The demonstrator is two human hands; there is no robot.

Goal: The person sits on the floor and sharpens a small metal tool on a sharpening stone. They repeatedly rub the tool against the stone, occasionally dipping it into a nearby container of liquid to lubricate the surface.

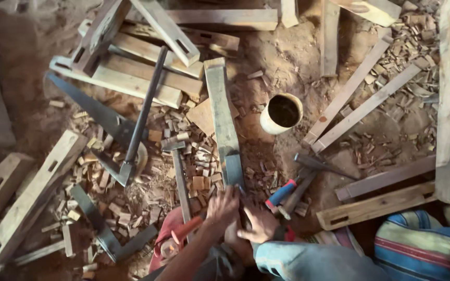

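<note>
Both hands low at plank's [224, 122] near end on dirt floor; left hand [223, 206] fingers curled on it, right hand [259, 222] fingers pressed alongside. Best kept steady, grip firm, w/ hammer [179, 171] near.

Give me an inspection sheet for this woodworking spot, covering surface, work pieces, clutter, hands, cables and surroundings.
Surface: dirt floor, littered with wood chips.
Job's things: long wooden plank, near end under both hands.
Clutter: hammer, handsaw, metal square, chisels, round can, mortised beams.
Grippers: left hand and right hand rest on the plank's end; grip unclear.
Cables: nothing seen.
Surroundings: striped cloth at lower right.
</note>
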